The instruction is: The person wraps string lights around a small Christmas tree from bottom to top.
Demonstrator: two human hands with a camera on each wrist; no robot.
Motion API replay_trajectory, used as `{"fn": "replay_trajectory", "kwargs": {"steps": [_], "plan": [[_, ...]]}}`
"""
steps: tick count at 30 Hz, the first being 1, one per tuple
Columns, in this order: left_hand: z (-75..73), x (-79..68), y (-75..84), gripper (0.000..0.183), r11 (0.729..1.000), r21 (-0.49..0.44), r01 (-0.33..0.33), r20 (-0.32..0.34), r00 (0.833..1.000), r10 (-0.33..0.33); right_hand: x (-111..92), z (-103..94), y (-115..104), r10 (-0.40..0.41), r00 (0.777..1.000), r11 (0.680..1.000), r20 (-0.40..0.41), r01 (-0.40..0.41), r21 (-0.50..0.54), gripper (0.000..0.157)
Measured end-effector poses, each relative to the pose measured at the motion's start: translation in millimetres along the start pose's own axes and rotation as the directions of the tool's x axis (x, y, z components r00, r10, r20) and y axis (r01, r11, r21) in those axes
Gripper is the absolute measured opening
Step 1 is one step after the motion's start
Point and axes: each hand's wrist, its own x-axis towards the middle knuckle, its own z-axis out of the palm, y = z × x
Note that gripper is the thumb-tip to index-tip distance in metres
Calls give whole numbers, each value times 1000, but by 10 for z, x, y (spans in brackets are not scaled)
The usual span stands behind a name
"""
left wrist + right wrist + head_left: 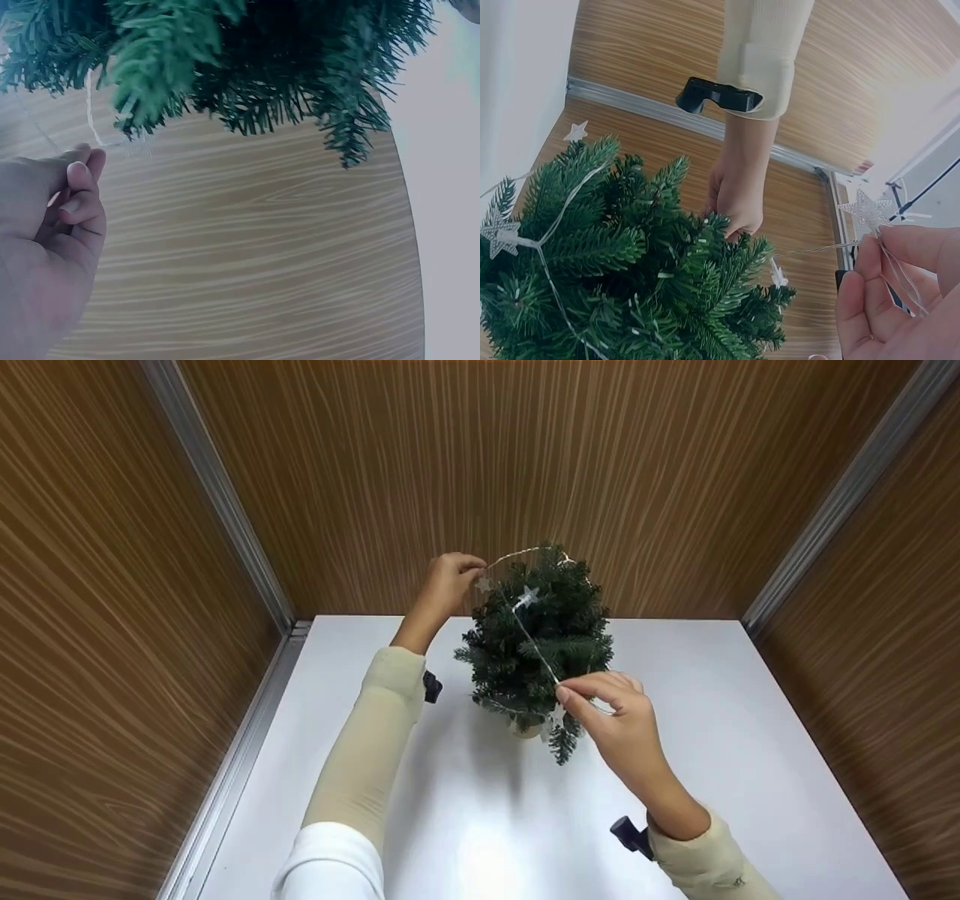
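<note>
A small artificial Christmas tree (547, 630) stands upright on the white table, with a clear string of star lights (534, 643) draped around it. My left hand (448, 579) is at the tree's far left side, pinching the thin wire between thumb and fingertips; the left wrist view shows that wire (91, 112) running up into the branches. In front of the tree, my right hand (621, 716) pinches another stretch of the string. A transparent star (867, 211) sits right at its fingertips in the right wrist view. More stars (500, 234) hang on the branches.
The white tabletop (480, 825) is bounded by wood-grain panels (450, 472) at the back and both sides, with metal strips (225, 495) at the corners. A black wrist mount (632, 837) sticks out from the right sleeve, another (432, 688) from the left.
</note>
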Motion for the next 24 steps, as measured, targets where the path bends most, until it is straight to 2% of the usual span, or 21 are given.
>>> {"fn": "replay_trajectory", "kwargs": {"steps": [4,9,16,20,24], "plan": [[-14,-99,-78,21,999,-35,-5,-58,998,3,-20,48,-1,-43,999,999,6,43,7,9],[2,-136,-93,20,986,-165,7,-112,993,-26,-3,82,-11,-99,994,995,-36,99,-1,12],[14,-108,-24,21,973,-230,1,-141,989,-34,19,77,-56,-128,983,992,-130,129,-1,16],[9,-125,-23,20,961,-274,-26,-164,986,-20,2,88,-69,-127,983,991,-129,130,10,16],[4,-162,-48,20,960,-280,-33,-165,986,-14,-24,96,-72,-127,986,991,-111,129,18,15]]}}
